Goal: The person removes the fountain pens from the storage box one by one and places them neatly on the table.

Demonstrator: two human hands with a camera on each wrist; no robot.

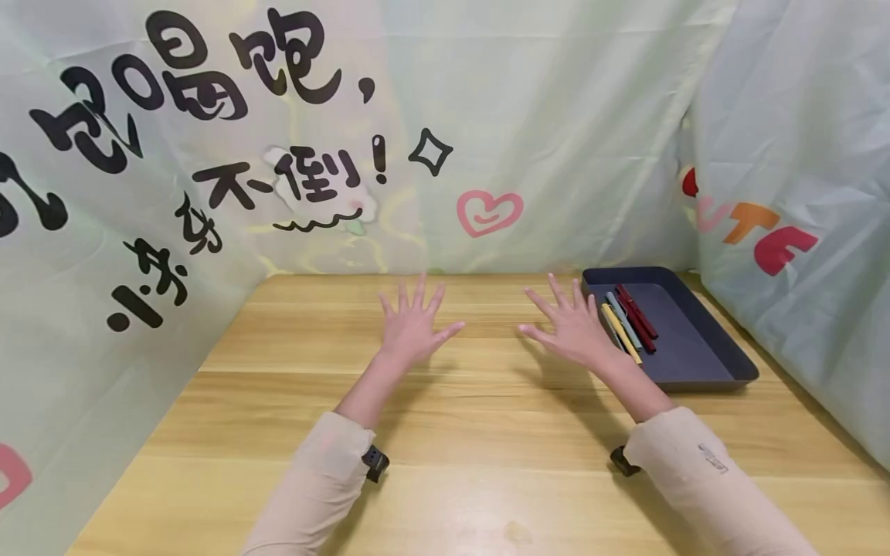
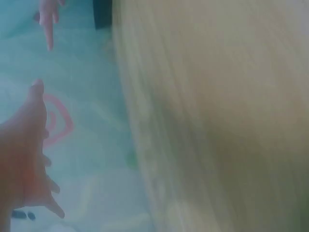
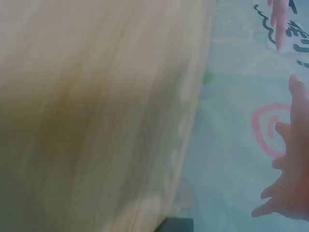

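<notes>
My left hand [image 1: 412, 330] is held over the middle of the table, its fingers spread and straight, with nothing in it. To its right, my right hand [image 1: 573, 330] is spread the same way and also holds nothing; it is nearest to the dark tray [image 1: 709, 363]. In the left part of that tray lie several pens: a yellow pen [image 1: 621, 333], a grey-blue pen [image 1: 623, 315] and dark red pens [image 1: 636, 315]. Both wrist views show the spread left hand [image 2: 26, 164] and right hand [image 3: 294, 169] apart from the tabletop.
The wooden table [image 1: 473, 432] reaches back to a pale printed curtain [image 1: 556, 139] with black lettering and a pink heart. A second curtain side [image 1: 786, 154] hangs along the right, close to the tray. Dark straps with small devices sit at both sleeves.
</notes>
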